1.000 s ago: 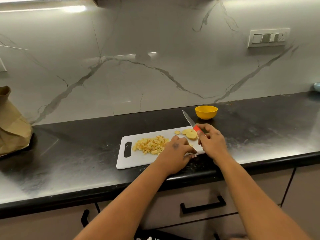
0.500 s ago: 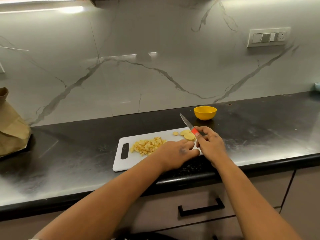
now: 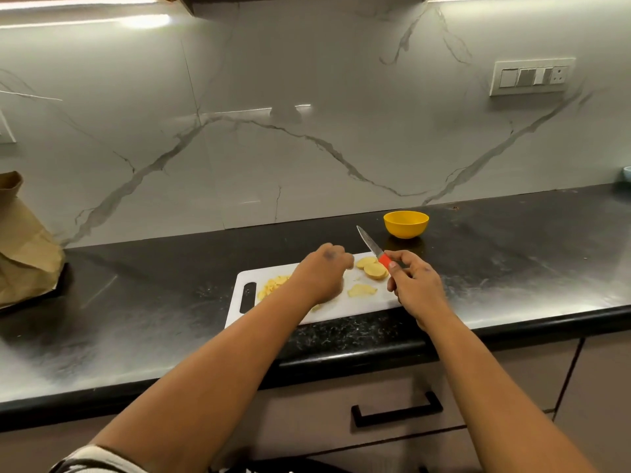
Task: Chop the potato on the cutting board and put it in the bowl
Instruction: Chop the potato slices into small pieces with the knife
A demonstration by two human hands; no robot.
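1. While our right hand grasps the knife by its red handle, blade tip pointing up toward the wall, we judge the chopping to be partway done.
2. Our left hand hovers at the centre of the frame over the board, fingers curled; we cannot tell whether it holds a piece.
3. Potato lies in three lots on the board: diced bits at the left near the handle slot, a flat slice at the middle, and thick rounds at the right, just under the knife.
4. Upper right of the board, apart from it on the tabletop, sits the yellow bowl; nothing shows over its rim.
5. Next, we think, the left hand must pin a slice or round flat, fingertips tucked back, so the blade can come down and dice it.
6. Only then does scooping the pile into the bowl come due.
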